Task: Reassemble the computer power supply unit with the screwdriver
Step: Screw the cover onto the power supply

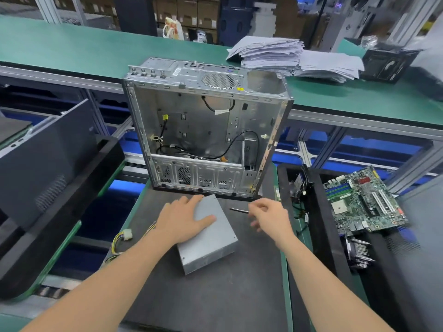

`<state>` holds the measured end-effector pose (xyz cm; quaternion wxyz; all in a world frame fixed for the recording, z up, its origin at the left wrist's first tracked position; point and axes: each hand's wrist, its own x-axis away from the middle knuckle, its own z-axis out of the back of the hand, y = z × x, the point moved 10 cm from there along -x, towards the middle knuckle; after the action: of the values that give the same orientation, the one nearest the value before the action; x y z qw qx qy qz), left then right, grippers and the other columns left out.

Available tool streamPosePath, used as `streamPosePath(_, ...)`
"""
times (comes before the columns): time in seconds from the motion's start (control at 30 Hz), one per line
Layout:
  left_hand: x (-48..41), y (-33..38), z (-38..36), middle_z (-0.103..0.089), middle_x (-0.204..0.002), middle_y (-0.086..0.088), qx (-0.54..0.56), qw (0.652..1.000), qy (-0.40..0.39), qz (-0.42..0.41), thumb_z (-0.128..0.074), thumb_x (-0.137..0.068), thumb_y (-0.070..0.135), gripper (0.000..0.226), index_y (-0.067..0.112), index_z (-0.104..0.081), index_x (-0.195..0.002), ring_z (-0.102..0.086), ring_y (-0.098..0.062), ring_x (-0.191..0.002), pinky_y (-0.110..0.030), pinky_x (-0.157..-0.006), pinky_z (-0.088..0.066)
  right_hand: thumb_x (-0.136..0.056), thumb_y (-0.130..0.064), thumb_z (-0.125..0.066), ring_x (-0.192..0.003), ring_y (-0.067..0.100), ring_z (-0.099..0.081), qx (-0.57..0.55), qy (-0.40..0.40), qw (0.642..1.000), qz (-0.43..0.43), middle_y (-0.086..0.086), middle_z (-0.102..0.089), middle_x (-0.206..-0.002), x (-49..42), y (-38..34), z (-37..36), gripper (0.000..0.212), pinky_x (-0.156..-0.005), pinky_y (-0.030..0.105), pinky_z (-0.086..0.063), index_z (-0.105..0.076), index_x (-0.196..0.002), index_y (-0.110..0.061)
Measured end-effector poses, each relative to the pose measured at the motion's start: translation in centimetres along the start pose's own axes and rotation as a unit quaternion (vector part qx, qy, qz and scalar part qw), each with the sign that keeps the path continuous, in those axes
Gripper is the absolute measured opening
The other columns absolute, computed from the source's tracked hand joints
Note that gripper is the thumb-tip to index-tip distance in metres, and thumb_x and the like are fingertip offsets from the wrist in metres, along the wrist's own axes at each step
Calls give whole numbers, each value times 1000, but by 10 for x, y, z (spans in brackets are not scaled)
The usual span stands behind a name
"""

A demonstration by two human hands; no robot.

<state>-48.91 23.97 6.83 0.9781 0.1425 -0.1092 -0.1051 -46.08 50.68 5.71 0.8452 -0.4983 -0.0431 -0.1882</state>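
A grey metal power supply unit (pixel 211 245) lies on the dark work mat (pixel 215 295) in front of me. My left hand (pixel 182 221) rests flat on its top, fingers spread. Its yellow and black cable bundle with a white connector (pixel 124 236) trails off to the left. My right hand (pixel 268 218) pinches the handle end of a thin dark screwdriver (pixel 238 210), whose tip points left just beyond the unit's right edge. An open computer case (pixel 206 130) stands upright behind the unit, its inside facing me.
A green motherboard (pixel 362 202) lies in a black tray (pixel 318 236) at the right, with a heatsink (pixel 357 252) below it. A black case panel (pixel 48 159) leans at the left. Paper stacks (pixel 287 56) sit on the green bench (pixel 72 49) behind.
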Motion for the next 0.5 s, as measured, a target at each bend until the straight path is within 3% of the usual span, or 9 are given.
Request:
streamPosePath(0.07, -1, -2, -3, -57, -135, 1, -32, 999, 29, 11, -33, -82, 90, 82, 43, -32, -149, -55, -27, -125, -46, -101, -40, -96, -60, -64, -59, 29, -76, 42, -171, 981, -78, 14, -78, -75, 16, 9, -38, 47, -51, 38, -62, -64, -118, -19)
streamPosePath(0.1, -1, -2, -2, -58, -133, 1, -28, 999, 33, 15, -32, -81, 91, 81, 43, -34, -146, -55, -26, -124, -46, -99, -40, -94, -69, -60, -61, 33, -77, 70, -255, 956, -131, 21, -77, -78, 31, 16, -55, 62, -51, 37, -62, -55, -126, -17)
streamPosePath(0.17, -2, -3, -1, -59, -132, 1, -18, 999, 25, 21, -31, -77, 92, 82, 44, -36, -143, -56, -28, -123, -46, -98, -42, -94, -67, -64, -71, 37, -78, 58, -357, 914, -182, 30, -77, -88, 61, 21, -79, 74, -61, 42, -66, -43, -135, -9)
streamPosePath(0.2, -1, -4, -1, -60, -130, 0, -17, 999, 20, 24, -31, -75, 93, 83, 44, -36, -141, -58, -29, -121, -46, -97, -43, -95, -56, -72, -75, 38, -79, 18, -364, 913, -182, 31, -76, -91, 66, 17, -87, 72, -66, 44, -67, -42, -136, -5)
streamPosePath(0.27, 2, -7, 0, -61, -128, -2, -11, 999, 18, 42, -31, -73, 95, 84, 41, -38, -137, -60, -32, -118, -45, -95, -46, -93, -33, -82, -76, 35, -79, -68, -311, 932, -176, 28, -77, -97, 63, 11, -91, 70, -64, 41, -67, -41, -141, -2)
streamPosePath(0.33, 6, -13, 1, -62, -125, -4, -10, 997, 33, 73, -31, -73, 97, 87, 35, -40, -134, -63, -34, -114, -42, -86, -47, -91, -25, -84, -66, 28, -76, -120, -231, 952, -161, 21, -76, -104, 52, 10, -84, 72, -58, 34, -63, -39, -144, -6)
streamPosePath(0.4, 12, -18, 1, -65, -121, -4, -21, 994, 52, 96, -27, -72, 99, 94, 30, -39, -134, -66, -33, -108, -40, -78, -46, -92, -28, -83, -61, 22, -71, -98, -162, 974, -124, 17, -75, -104, 44, 8, -73, 66, -60, 33, -61, -44, -141, -11)
streamPosePath(0.5, 20, -22, -4, -70, -113, -5, -28, 992, 49, 114, -23, -74, 99, 102, 33, -21, -152, -68, -32, -101, -37, -71, -45, -94, -41, -76, -79, 24, -74, 18, -86, 996, -20, 11, -75, -96, 41, -7, -59, 53, -81, 43, -63, -46, -135, -24)
